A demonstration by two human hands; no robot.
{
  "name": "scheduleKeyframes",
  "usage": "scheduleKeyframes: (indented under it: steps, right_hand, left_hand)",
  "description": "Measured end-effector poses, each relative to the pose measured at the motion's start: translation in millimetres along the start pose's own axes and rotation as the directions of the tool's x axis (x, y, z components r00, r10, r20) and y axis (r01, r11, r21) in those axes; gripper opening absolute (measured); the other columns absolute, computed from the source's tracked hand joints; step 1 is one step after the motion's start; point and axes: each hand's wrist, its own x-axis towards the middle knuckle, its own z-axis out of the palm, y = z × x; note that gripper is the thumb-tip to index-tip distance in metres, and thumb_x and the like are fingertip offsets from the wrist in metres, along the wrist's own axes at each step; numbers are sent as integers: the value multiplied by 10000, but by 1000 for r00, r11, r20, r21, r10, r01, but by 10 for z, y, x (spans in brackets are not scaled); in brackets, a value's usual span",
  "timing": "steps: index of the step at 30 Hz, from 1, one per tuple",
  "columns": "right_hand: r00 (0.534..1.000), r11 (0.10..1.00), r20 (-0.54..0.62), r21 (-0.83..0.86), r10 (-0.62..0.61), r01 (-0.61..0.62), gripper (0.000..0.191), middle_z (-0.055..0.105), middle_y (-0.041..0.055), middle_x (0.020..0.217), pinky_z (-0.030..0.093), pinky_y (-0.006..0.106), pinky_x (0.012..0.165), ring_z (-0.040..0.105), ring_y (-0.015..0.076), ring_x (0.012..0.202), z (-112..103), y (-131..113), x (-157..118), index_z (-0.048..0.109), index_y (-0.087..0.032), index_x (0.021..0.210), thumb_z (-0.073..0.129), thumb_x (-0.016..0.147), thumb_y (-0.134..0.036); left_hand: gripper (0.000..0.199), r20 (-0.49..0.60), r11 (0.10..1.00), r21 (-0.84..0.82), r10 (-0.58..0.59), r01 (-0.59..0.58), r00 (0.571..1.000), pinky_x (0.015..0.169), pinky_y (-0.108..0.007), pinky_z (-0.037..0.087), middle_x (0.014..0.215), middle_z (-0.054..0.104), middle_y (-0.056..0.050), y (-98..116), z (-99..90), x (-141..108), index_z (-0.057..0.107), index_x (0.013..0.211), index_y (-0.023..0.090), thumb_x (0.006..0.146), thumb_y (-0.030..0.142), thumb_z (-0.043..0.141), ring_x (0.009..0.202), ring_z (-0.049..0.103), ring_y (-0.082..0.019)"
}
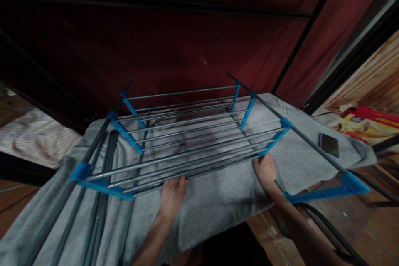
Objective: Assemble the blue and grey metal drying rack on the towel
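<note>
A partly assembled rack of grey metal tubes (187, 154) and blue plastic brackets lies across a grey cloth (212, 212). My left hand (172, 194) has its fingers curled over the nearest cross tube, left of the middle. At the right, my right hand (265, 171) is closed at the lower end of a blue bracket (276, 140), where it meets a side tube; the exact contact is partly hidden. Nearer me on that side, another blue bracket (330, 191) carries no cross tubes. The left front bracket (102, 185) holds the ends of several tubes.
Loose grey tubes (99, 212) lie together on the cloth at the left. A phone (329, 145) rests on the cloth at the right, near a red and yellow printed package (370, 124). Behind the rack stands a dark red panel (174, 50) with a black frame.
</note>
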Motion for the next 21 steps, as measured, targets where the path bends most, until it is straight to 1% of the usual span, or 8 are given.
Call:
scheduleKeyframes:
  steps: [6,12,17,21]
  right_hand:
    - [999,1000,-27,-11,-28,27,327,609,211,985,440,380,799,598,299,932,64,47,2,519,-51,1073,470,918,-334]
    - [994,997,-102,-74,-46,38,362,619,192,940,451,370,730,597,278,844,110,74,7,538,-44,1053,448,917,-366]
    - [996,997,-77,-67,-38,33,381,623,200,953,452,382,746,603,282,856,53,50,6,537,-41,1077,455,910,-373]
    - [998,997,-57,-61,-40,36,380,626,197,944,454,389,749,605,283,848,9,39,-7,544,-57,1076,429,923,-385]
  left_hand:
    - [239,30,999,-28,-44,45,999,841,-396,449,897,706,-75,51,-15,13,656,969,206,998,276,429,935,652,-261]
    - [176,0,997,-44,-57,57,998,872,-399,445,930,704,-85,78,0,6,644,952,190,977,263,486,972,634,-270]
    - [234,-33,996,-58,-65,63,997,876,-406,446,965,699,-85,121,-1,-7,638,955,189,1000,282,428,962,620,-259]
    - [225,-66,996,-69,-63,58,996,895,-413,445,1015,694,-87,139,8,-12,632,969,197,1000,278,424,988,610,-252]
